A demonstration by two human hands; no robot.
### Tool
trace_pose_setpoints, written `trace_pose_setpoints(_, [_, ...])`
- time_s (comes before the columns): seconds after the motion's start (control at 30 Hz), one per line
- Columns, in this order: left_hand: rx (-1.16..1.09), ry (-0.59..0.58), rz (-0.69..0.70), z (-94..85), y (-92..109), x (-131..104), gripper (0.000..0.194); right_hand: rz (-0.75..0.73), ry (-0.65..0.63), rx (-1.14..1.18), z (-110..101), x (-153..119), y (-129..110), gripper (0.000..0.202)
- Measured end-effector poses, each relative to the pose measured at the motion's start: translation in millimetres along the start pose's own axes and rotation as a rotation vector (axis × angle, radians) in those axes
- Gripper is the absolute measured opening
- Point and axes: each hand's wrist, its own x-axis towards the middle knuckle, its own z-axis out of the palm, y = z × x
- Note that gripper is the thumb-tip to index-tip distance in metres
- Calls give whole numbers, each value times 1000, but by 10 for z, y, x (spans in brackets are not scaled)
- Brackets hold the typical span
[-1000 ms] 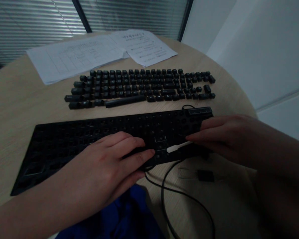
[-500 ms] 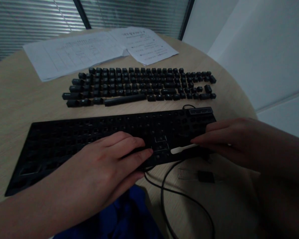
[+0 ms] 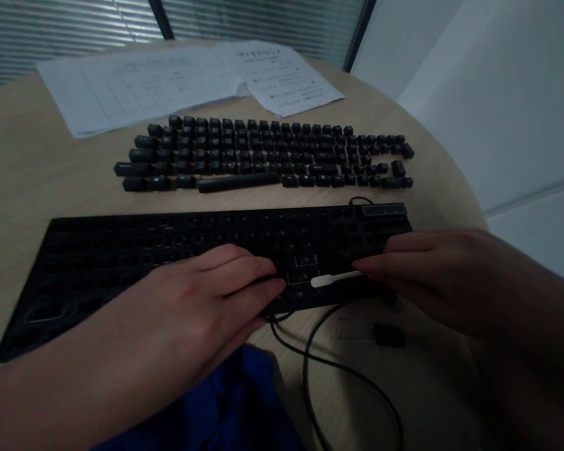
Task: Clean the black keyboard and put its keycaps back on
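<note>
A black keyboard (image 3: 98, 238) with its keycaps off lies across the table in front of me, its sockets and a few wire stabilisers bare. My left hand (image 3: 211, 297) grips its front edge, fingers on top and thumb low at the near side. Over the right part of the keyboard, my right hand (image 3: 427, 266) pinches a white cotton swab (image 3: 326, 279). The swab's tip points left, at the sockets near the left fingertips. Part of its stick is hidden by the fingers.
Behind the keyboard, loose black keycaps (image 3: 239, 181) stand in keyboard order. Printed papers (image 3: 141, 88) lie farther back on the round wooden table (image 3: 14, 156). A black cable (image 3: 310, 388) loops at the front, beside a wire keycap puller (image 3: 389, 335) with a dark handle.
The swab and my right fingertips have moved slightly left across the keyboard. My left hand keeps its place on the front edge. The view has shifted a little.
</note>
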Motion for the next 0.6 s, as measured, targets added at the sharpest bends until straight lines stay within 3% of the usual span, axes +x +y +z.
trace_pose_setpoints(0.17, [6, 0, -9, 6, -6, -46, 33, 50, -9, 27, -101, -101, 119, 30])
trace_pose_setpoints(0.4, [0, -5, -27, 24, -17, -52, 33, -35, -79, 63, -57, 26, 50, 30])
trace_pose_setpoints(0.6, [-40, -4, -37, 22, -30, -53, 34, -12, -46, 31, -35, 27, 39, 26])
